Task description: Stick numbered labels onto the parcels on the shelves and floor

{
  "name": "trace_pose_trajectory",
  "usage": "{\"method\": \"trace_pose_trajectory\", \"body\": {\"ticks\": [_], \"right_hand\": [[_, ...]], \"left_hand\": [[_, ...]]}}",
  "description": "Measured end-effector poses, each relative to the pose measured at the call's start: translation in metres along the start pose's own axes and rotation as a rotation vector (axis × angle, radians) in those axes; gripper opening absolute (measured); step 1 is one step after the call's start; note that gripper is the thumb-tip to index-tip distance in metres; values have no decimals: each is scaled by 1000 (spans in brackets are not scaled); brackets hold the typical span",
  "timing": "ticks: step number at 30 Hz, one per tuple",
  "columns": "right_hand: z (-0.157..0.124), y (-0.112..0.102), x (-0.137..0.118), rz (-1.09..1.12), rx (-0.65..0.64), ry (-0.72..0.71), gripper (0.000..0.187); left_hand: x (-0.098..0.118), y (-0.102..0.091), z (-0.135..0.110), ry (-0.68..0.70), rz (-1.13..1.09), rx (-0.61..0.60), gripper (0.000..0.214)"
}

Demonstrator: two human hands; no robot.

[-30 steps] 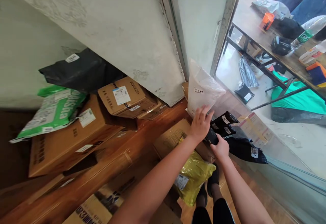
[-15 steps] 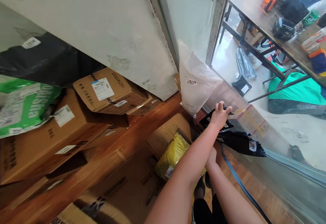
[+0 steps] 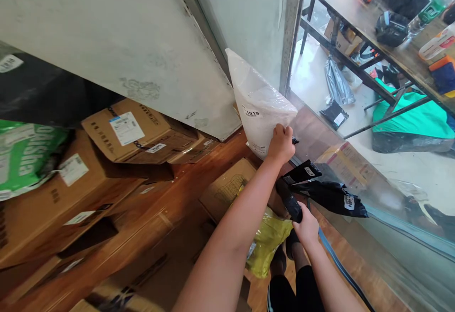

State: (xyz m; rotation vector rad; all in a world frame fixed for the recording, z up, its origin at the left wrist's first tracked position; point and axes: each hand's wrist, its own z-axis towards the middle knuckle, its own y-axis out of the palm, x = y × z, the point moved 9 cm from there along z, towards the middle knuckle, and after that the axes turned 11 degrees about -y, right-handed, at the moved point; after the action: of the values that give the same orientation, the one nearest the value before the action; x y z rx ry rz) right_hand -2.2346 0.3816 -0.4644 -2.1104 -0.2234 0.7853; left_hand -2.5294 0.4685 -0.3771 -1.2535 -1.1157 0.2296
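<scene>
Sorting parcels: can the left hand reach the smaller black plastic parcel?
Probably yes: the left hand, closed beside the white plastic bag, is above the smaller black plastic parcel, nothing between; the right hand grips a black device.

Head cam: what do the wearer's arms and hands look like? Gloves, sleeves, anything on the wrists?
Both forearms are bare, with no sleeve in view. The left hand and right hand are ungloved. No watch, band, ring or marking shows on either.

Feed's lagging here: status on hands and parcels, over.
Left hand fisted at white bag's edge. Right hand holds black device. Black parcels close beside.
</scene>
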Motion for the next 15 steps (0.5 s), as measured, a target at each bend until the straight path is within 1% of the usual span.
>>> {"method": "trace_pose_trajectory", "body": {"ticks": [2, 4, 6, 8, 11, 13, 14, 15], "right_hand": [[1, 0, 1, 22, -15, -8, 67], [3, 0, 0, 40, -30, -12, 67], [5, 0, -1, 41, -30, -13, 65], [7, 0, -1, 37, -14, -27, 64], [9, 0, 2, 37, 14, -66, 66], [9, 1, 4, 40, 21, -82, 67], [9, 2, 4, 43, 18, -90, 66], [9, 2, 4, 44, 17, -95, 66]], "left_hand": [[3, -1, 1, 59, -25, 31, 37], [5, -3, -3, 109, -56, 109, 45], [2, -5, -11, 117, -99, 210, 58], [-3, -3, -19, 89, -158, 301, 66], [-9, 7, -30, 44, -232, 398, 60], [-13, 16, -39, -3, -211, 430, 50], [-12, 24, -43, -15, -167, 409, 41], [-10, 35, -48, 1, -112, 354, 32]]}}
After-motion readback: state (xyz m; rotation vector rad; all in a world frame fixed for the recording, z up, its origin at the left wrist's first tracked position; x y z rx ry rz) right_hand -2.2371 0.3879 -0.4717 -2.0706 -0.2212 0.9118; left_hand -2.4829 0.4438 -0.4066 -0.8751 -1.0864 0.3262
